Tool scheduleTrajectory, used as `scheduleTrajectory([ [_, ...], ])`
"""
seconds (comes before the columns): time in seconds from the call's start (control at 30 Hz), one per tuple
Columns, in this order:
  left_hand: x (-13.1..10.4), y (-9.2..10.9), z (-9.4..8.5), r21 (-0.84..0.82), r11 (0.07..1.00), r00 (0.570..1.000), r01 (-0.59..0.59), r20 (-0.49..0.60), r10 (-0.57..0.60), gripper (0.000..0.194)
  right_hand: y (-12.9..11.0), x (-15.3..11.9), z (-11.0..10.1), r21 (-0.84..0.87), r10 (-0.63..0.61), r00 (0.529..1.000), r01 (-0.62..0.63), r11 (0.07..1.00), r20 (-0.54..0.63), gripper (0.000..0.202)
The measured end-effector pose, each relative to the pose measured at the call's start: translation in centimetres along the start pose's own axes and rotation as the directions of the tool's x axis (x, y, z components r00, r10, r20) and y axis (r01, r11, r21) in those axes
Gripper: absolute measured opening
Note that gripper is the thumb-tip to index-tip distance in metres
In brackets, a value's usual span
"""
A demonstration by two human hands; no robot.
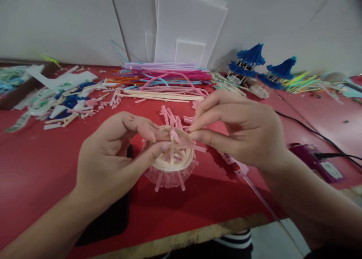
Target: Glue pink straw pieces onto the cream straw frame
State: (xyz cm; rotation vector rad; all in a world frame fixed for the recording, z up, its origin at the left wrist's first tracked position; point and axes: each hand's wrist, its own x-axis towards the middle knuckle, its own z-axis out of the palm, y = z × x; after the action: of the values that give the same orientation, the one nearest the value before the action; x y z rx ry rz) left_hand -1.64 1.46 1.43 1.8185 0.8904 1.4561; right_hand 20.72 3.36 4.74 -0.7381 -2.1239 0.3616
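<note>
A round, wheel-like craft frame (186, 159) of cream strips hangs above the red table, with a pleated pink edging (169, 178) beneath it and short pink sticks jutting outward. My left hand (113, 153) pinches the frame's left rim between thumb and fingers. Across the frame's top lies a pink strip (183, 141). At the upper right rim, my right hand (240, 129) is closed in a pinch; whatever sits between its fingertips is too small to make out. Behind the frame, loose pink sticks (169, 115) are partly hidden by it.
A pink glue gun (240, 169) lies under my right hand. A black phone-like slab (113, 223) rests below my left. Purple plugged box (316, 163) sits right. Coloured stems (169, 72), scraps (70, 100) and blue-roofed models (251, 59) line the back.
</note>
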Motion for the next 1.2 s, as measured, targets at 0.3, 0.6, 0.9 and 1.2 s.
scheduleTrajectory([
  [0.3,-0.1,0.2,0.2,-0.03,0.999,0.997,0.04,-0.061,-0.042,0.014,1.1,-1.2,-0.7,0.455,0.328,0.944,-0.306,0.836,0.032,0.016],
  [0.6,-0.3,-1.0,-0.3,-0.083,0.996,0.997,0.035,-0.067,-0.041,0.007,0.7,-0.7,-0.2,0.743,0.324,0.91,-0.403,0.535,0.26,0.023],
  [0.9,-0.3,-0.8,-0.6,-0.059,0.997,0.993,0.053,-0.103,-0.059,0.004,0.9,-1.0,-2.2,-0.071,0.176,0.977,-0.168,0.983,0.123,0.01],
  [1.2,1.4,1.8,-0.6,0.196,0.979,0.989,-0.059,-0.121,0.084,0.017,-0.3,-1.0,-1.7,0.564,0.306,0.934,-0.355,0.746,0.183,0.016],
])
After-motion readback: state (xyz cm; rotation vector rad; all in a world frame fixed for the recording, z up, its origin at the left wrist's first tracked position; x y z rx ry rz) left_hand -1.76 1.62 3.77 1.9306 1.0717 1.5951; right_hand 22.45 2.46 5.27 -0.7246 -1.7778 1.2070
